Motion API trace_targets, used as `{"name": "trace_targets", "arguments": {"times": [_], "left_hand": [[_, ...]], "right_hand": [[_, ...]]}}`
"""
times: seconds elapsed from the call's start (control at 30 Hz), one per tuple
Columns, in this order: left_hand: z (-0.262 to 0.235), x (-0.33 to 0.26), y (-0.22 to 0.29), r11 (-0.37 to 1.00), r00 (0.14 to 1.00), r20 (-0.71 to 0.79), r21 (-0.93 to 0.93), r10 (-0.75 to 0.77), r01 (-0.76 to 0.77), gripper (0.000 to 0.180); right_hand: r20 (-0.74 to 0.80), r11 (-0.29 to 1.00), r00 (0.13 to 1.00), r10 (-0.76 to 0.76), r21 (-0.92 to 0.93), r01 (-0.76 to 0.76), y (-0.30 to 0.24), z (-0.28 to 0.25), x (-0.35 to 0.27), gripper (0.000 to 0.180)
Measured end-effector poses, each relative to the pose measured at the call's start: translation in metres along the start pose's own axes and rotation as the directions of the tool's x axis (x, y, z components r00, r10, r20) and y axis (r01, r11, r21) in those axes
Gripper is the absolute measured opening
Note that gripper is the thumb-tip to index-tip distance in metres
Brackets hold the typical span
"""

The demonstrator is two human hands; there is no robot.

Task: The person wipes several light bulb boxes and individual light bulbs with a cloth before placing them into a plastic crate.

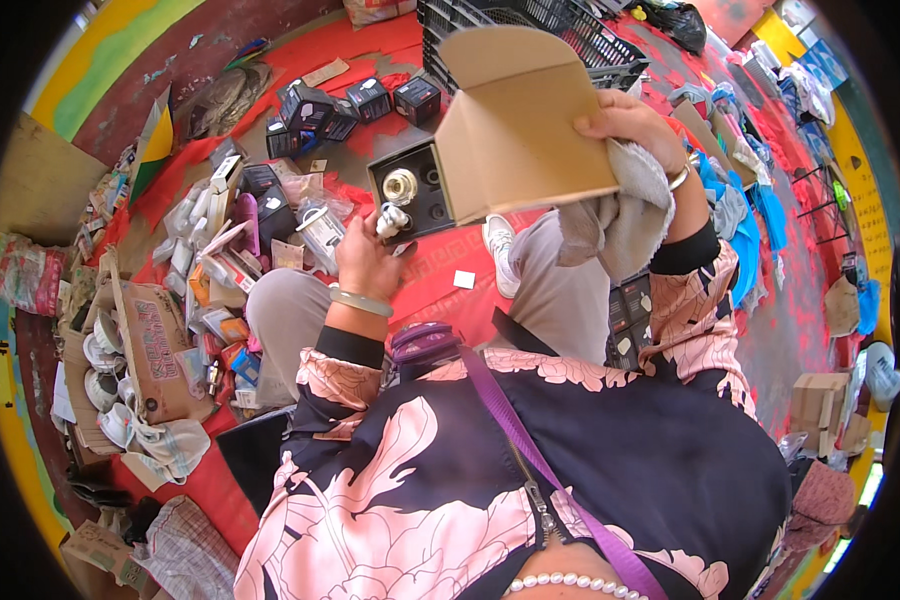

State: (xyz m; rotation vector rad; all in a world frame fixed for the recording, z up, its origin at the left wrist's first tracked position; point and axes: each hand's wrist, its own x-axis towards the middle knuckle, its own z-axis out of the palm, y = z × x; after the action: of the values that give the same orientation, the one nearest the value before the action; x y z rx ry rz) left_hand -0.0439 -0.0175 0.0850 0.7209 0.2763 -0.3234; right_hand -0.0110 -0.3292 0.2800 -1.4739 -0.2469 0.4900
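Right hand: upper right of centre — fingers closed on the open cardboard box and a grey cloth
Left hand: mid-frame, fingers pinching a small metal fitting at the box's black insert

An open-air market stall on the ground: a red mat strewn with small black boxes, a plastic crate beyond them.

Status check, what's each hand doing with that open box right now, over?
Left hand holds small metal fitting at open cardboard box. Right hand grips box flap with grey cloth. Nothing between them.
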Motion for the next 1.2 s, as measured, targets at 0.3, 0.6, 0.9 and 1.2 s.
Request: {"name": "trace_targets", "arguments": {"times": [0.3, 0.6, 0.9, 1.2], "left_hand": [[0.011, -0.005, -0.062, 0.921, 0.978, -0.064, -0.353, -0.197, 0.162, 0.053], [0.042, -0.02, -0.05, 0.856, 0.964, 0.252, -0.476, -0.088, 0.202, 0.076], [0.025, -0.014, -0.027, 0.892, 0.941, 0.326, -0.393, -0.094, 0.225, 0.061], [-0.005, 0.02, 0.011, 0.975, 0.995, -0.025, -0.203, 0.091, -0.095, 0.032]], "right_hand": [[-0.05, 0.974, 0.973, -0.225, 0.01, 0.226, -0.029, 0.048, -0.027, 0.022], [-0.034, 0.974, 0.991, -0.128, 0.185, 0.132, -0.027, 0.042, -0.031, 0.022], [-0.068, 0.999, 0.997, -0.039, -0.029, 0.037, -0.022, -0.025, -0.001, 0.027], [-0.29, 0.591, 0.733, -0.615, -0.785, 0.185, -0.038, 0.003, 0.01, 0.026]]}}
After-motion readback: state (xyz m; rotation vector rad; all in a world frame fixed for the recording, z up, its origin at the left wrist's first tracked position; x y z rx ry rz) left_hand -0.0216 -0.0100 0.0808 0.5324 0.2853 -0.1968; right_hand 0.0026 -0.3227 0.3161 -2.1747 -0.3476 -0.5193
